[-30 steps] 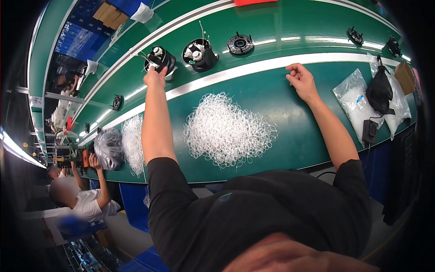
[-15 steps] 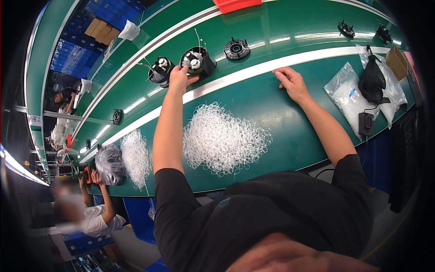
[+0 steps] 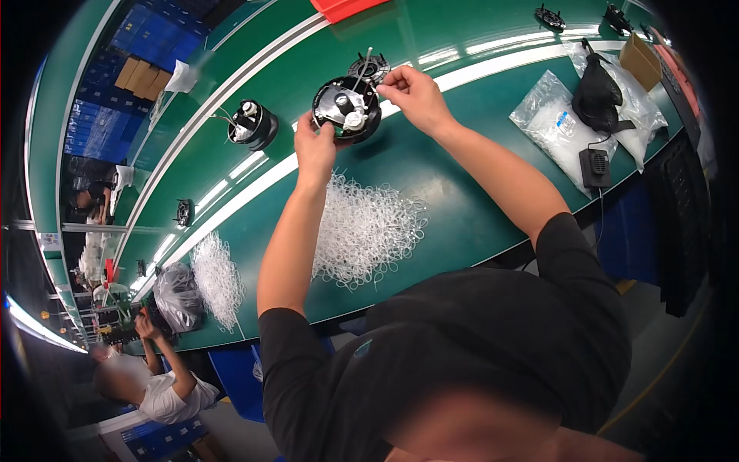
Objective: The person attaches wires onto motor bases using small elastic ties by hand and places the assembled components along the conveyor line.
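My left hand (image 3: 315, 152) grips the near-left rim of a round black housing (image 3: 368, 119), its thumb over the edge. The housing is tilted toward me and holds white plastic parts, with thin wires standing up at its far side. At its right edge my right hand (image 3: 418, 98) is closed in a pinch; what lies between the fingertips is too small to make out. Just behind the housing lies a black ring-shaped base (image 3: 375, 68), partly covered. A similar black housing (image 3: 262, 132) stands to the left. Below my hands spreads a heap of small white looped ties (image 3: 369, 235).
Another heap of ties (image 3: 217, 281) and a grey plastic bag (image 3: 178, 299) lie left, near a co-worker in white (image 3: 169, 396). Clear bags (image 3: 556, 127), a black pouch (image 3: 596, 100) and a cardboard box (image 3: 640, 63) sit right. A red bin (image 3: 350, 6) stands at the back.
My left hand has lifted the housing off the belt and brought it right, toward me. My right hand has moved from the table edge up to the housing's rim.
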Demonstrator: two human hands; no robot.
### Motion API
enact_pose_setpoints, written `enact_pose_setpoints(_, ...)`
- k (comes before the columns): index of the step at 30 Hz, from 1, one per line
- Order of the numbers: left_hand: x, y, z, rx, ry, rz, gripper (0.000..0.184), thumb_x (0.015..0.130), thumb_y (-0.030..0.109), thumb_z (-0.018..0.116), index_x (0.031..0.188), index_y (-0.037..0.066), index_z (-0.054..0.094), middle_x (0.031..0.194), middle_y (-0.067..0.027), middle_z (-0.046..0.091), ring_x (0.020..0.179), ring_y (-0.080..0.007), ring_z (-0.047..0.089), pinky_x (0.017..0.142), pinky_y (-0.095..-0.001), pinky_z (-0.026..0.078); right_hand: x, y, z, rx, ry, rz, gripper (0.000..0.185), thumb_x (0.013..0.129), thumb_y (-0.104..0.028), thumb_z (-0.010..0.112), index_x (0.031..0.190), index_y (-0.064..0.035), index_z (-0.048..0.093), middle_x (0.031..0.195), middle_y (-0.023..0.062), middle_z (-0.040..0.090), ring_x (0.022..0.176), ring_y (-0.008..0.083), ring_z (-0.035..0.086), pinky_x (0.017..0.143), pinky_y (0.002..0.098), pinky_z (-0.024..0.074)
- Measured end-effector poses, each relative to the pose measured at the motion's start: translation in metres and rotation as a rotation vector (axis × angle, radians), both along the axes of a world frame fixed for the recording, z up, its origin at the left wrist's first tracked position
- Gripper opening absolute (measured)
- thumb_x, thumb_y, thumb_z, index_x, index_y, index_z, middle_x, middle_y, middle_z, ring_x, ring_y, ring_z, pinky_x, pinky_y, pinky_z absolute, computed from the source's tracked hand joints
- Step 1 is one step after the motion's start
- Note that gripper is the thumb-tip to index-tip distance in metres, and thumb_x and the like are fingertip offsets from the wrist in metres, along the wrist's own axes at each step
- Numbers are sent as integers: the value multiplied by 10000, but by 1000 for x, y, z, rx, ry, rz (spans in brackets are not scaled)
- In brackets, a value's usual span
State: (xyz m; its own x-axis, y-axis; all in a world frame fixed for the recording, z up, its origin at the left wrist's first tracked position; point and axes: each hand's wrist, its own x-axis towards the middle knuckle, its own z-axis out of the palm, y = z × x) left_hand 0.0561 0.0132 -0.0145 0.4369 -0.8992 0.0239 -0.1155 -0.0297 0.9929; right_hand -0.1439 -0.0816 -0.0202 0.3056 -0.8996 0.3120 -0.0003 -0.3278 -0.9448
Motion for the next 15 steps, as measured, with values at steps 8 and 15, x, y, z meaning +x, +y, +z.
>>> enact_pose_setpoints(8,-40,11,-3,76,120,-47,431,946,-24,473,1354,-109,362,1176,-228,567,882,-285,698,689,-366,661,-11,9,4,35,-131,55,136,928,-166,683,924,-42,628,830,-26,603,747,63,532,692,232,456)
enact_pose_setpoints(15,-56,16,-17,79,246,-66,321,960,50,547,1258,-60,497,1079,-167,623,857,-268,688,695,-379,645,-15,-4,-10,176,-284,-56,90,930,-167,657,892,-93,621,817,-40,572,763,79,506,712,260,459)
